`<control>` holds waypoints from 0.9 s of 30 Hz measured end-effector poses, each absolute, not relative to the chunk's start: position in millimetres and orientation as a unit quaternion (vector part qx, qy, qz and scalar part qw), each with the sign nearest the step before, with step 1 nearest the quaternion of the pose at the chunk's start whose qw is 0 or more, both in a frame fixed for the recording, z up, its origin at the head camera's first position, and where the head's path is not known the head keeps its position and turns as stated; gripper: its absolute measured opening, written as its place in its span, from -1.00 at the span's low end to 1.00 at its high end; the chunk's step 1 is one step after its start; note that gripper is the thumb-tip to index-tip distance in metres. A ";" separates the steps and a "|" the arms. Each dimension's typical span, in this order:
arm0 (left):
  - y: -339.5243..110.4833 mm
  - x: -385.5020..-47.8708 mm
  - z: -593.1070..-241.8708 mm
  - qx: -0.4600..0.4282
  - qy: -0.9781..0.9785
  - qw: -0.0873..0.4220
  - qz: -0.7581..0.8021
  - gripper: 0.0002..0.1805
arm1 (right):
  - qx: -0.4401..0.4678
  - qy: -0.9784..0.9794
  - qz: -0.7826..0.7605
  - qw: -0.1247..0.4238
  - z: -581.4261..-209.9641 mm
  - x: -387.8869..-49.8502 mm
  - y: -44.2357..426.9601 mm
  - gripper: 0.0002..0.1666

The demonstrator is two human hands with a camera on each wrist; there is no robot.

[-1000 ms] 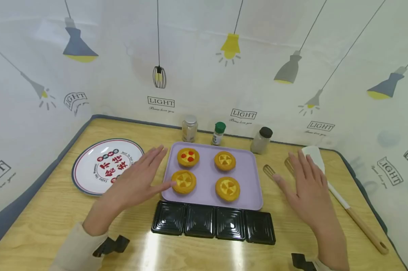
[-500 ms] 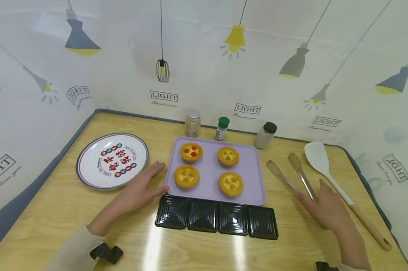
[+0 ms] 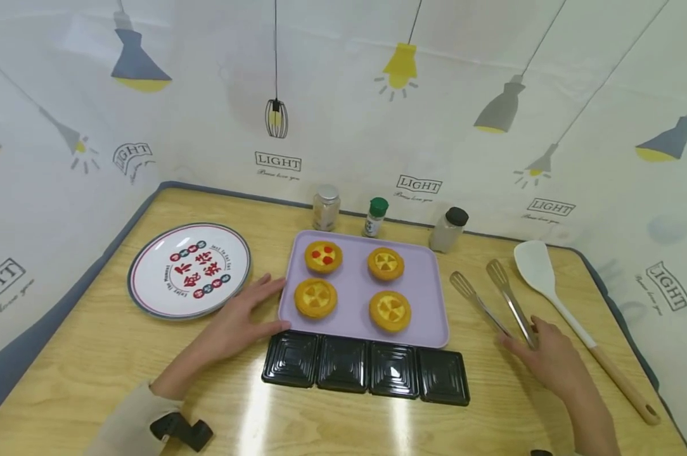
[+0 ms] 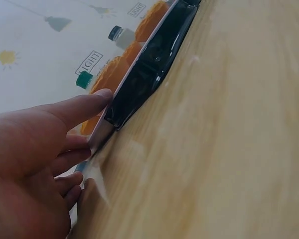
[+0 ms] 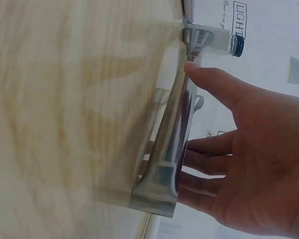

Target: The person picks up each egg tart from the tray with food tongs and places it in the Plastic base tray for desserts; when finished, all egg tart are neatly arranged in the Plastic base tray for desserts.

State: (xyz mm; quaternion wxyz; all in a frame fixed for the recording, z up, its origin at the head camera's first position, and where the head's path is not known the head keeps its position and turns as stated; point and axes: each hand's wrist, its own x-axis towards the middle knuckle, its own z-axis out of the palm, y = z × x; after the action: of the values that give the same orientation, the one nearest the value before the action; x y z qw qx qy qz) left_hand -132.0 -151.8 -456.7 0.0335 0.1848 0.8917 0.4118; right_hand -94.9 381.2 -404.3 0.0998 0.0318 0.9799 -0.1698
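Note:
A lilac tray [image 3: 355,316] carries several egg tarts, among them one with red dots [image 3: 323,257] and one at the front left [image 3: 315,298]. My left hand [image 3: 232,326] rests at the tray's front-left corner. Its thumb touches the rim and its fingers lie along the left edge, as the left wrist view also shows. To the right, metal tongs [image 3: 514,307] lie with their slotted ends apart, pointing away from me. My right hand [image 3: 557,358] holds their near part between thumb and fingers; the right wrist view shows the thumb [image 5: 217,82] against one arm.
Several black square dishes [image 3: 366,367] line the tray's front edge. A white plate [image 3: 166,272] stands left, and a white spatula [image 3: 533,263] with a wooden handle lies right. Behind the tray stand a silver-capped jar [image 3: 326,209], a green-capped shaker [image 3: 375,218] and a black-capped jar [image 3: 449,229].
My left hand has come down from above the tray's left side to its front-left corner. The right hand has lowered onto the tongs and taken hold of them.

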 end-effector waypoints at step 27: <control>-151.3 -132.2 -463.3 0.180 0.894 0.019 0.409 -0.12 | 0.040 0.985 -0.159 0.054 -411.9 -103.4 377.6 0.20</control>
State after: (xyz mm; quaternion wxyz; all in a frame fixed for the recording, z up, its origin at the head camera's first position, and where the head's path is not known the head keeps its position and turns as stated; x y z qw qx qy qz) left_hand -132.2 -151.3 -463.3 0.0194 0.1795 0.8943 0.4093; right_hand -103.4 377.6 -411.9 0.0535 0.0397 0.9851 -0.1585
